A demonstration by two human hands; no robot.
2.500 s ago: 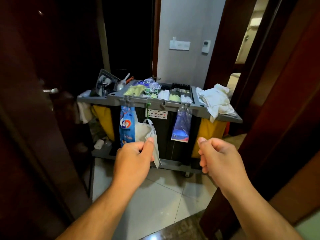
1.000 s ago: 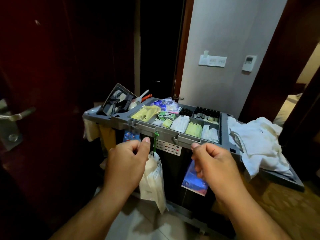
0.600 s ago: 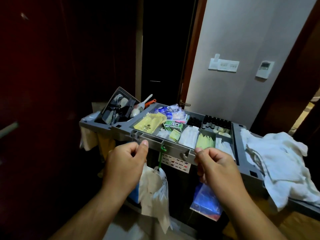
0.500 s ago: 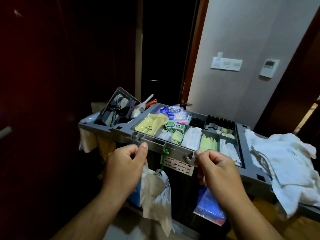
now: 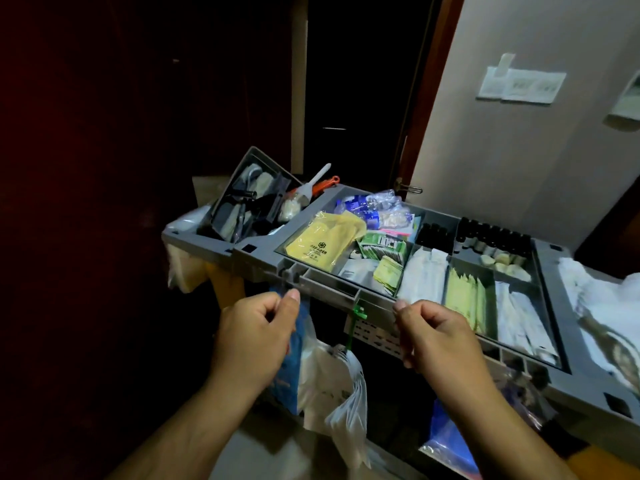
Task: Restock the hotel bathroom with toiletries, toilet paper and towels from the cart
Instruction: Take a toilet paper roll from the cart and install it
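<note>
**Head view**

1. Cart (image 5: 329, 293): grey plastic, with a compartmented top tray. It stands directly ahead of the person.
2. Markings:
   - The yellow bag (image 5: 325, 242) in the near-left compartment carries a green round emblem with a line of print below it. The print is too small to read.
   - The green sachets (image 5: 382, 243) show white lettering, which is blurred.
   - The white label (image 5: 375, 333) on the cart's front panel bears rows of dark print. It is illegible and partly hidden by the right hand (image 5: 440, 344).
3. Other stock: white packets (image 5: 424, 279), yellow-green packets (image 5: 464, 299) and small dark bottles (image 5: 491, 237) at the far side.
4. White towels (image 5: 606, 306) lie on the cart's right end, cut off by the frame edge.
5. A white plastic bag (image 5: 332, 386) hangs from a green hook (image 5: 356, 315) on the near rim.
6. Left hand (image 5: 256, 337): loose fist, thumb against forefinger, just before the near rim. Nothing is seen in it. It covers part of a blue bag (image 5: 294, 358).
7. Right hand: fingers curled likewise, with nothing seen in it.
8. The left surroundings are too dark to make out.
</note>
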